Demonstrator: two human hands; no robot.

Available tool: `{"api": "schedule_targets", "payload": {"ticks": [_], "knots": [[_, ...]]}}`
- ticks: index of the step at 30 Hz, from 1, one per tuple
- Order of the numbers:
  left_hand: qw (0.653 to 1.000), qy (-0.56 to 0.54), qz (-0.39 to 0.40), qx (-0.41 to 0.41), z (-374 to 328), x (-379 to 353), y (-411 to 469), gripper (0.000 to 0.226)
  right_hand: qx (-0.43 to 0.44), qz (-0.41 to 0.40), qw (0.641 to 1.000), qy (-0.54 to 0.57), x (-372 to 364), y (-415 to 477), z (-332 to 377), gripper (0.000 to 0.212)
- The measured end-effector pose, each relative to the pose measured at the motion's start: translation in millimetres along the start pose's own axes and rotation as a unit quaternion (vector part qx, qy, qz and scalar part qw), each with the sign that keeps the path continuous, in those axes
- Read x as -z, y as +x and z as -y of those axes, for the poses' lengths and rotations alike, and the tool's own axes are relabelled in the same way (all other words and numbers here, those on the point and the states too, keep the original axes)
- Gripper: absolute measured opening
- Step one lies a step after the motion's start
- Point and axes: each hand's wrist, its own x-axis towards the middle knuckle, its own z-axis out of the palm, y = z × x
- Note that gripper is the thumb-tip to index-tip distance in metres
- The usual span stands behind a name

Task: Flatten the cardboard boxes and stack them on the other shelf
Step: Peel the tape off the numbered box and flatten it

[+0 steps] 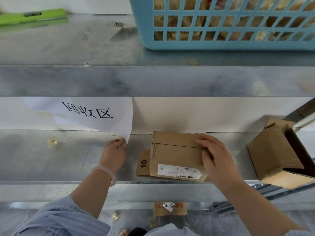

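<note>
Stacking step. Right hand [214, 155], fingers laid straight, presses the flattened brown cardboard box [173, 157] onto the grey metal shelf [68, 159]. Left hand [114, 152] pinches the corner of the white printed paper sign [95, 114]. Likely next: collapse the open brown cardboard box [276, 154] at right.

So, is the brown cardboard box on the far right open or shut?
Open: the brown cardboard box shows spread flaps and dark inside.

Flattened box [175, 155]: brown cardboard, white label [180, 171] with black print. Open box [272, 154]: same brown, dark inside. Basket [146, 31]: light blue lattice; paper sign [95, 114]: white, black characters; shelf [51, 160]: mottled grey; sleeve [59, 218]: pale blue, finely striped.
</note>
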Motion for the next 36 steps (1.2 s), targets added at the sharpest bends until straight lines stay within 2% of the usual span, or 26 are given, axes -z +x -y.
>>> {"api": "schedule_targets", "payload": {"ticks": [3, 6, 9, 11, 13, 17, 20, 24, 27, 29, 31, 33, 36], "knots": [[0.998, -0.033, -0.041, 0.036, 4.4, -0.7, 4.5, 0.034, -0.029, -0.02, 0.999, -0.017, 7.3, -2.3, -8.7, 0.03], [0.997, -0.036, -0.025, 0.062, 2.2, -0.8, 5.0, 0.037, -0.065, -0.029, 0.997, -0.036, 10.5, -4.8, -11.6, 0.022], [0.999, 0.031, 0.011, 0.024, -5.1, -0.7, -3.3, 0.037, -0.106, -0.027, 0.994, -0.006, 11.6, -7.4, -10.7, 0.013], [1.0, 0.018, 0.013, 0.0, -14.0, -1.6, -15.9, 0.023, -0.128, -0.038, 0.991, 0.023, 12.2, -7.4, -12.0, 0.007], [0.999, -0.041, 0.015, -0.013, -26.6, -5.3, -32.7, 0.003, -0.15, -0.038, 0.987, 0.038, 14.2, -5.8, -14.0, 0.014], [0.979, -0.197, 0.059, -0.007, -53.4, -10.5, -55.9, 0.008, -0.187, 0.004, 0.98, 0.063, 21.6, -1.2, -15.7, 0.02], [0.954, -0.269, 0.133, -0.008, -66.2, -3.7, -59.4, 0.019, -0.17, 0.044, 0.98, 0.094, 30.7, 3.4, -11.6, 0.032], [0.961, -0.188, 0.198, -0.043, -67.7, 4.6, -56.0, 0.041, -0.134, 0.142, 0.978, 0.077, 39.7, 11.1, -8.0, 0.048], [0.959, -0.068, 0.266, -0.074, -66.0, 10.1, -48.1, 0.082, -0.123, 0.235, 0.963, 0.042, 44.8, 18.0, -5.9, 0.063], [0.955, -0.028, 0.285, -0.077, -71.8, 6.9, -43.9, 0.099, -0.119, 0.265, 0.957, 0.014, 44.3, 22.4, -0.5, 0.074], [0.967, 0.002, 0.248, -0.065, -80.7, -3.1, -42.6, 0.103, -0.147, 0.243, 0.958, -0.031, 37.4, 25.3, 7.0, 0.1], [0.977, 0.085, 0.191, -0.052, -88.7, -15.3, -43.6, 0.106, -0.179, 0.193, 0.959, -0.107, 24.0, 25.8, 16.9, 0.114], [0.974, 0.172, 0.134, -0.064, -92.7, -29.6, -51.2, 0.098, -0.184, 0.179, 0.947, -0.193, 5.5, 21.8, 28.2, 0.105]]}}
